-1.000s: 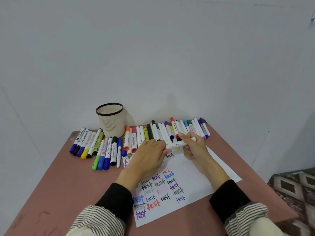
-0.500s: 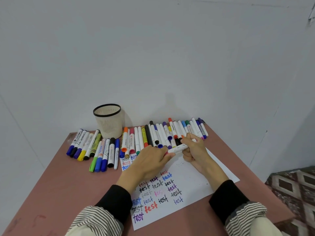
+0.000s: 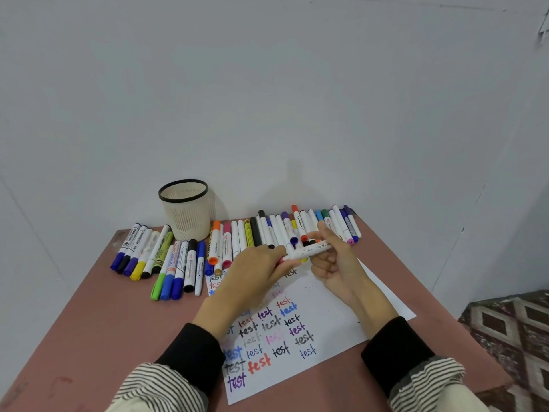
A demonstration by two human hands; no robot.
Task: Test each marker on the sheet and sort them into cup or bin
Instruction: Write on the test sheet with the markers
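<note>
Both hands hold one white marker (image 3: 307,250) level above the sheet (image 3: 332,316): the right hand (image 3: 335,260) has its fingers curled round the barrel, and the left hand (image 3: 255,269) pinches the end nearest it, where a reddish cap seems to sit. The step looks like uncapping. To do it well, the right hand should keep the barrel steady while the left pulls straight along its axis, not sideways, so the tip does not flick ink. Just below the grip the sheet is bare beside the rows of "test", a good spot for the next word. The cup (image 3: 187,212) stands well beyond the left hand; no bin is visible.
</note>
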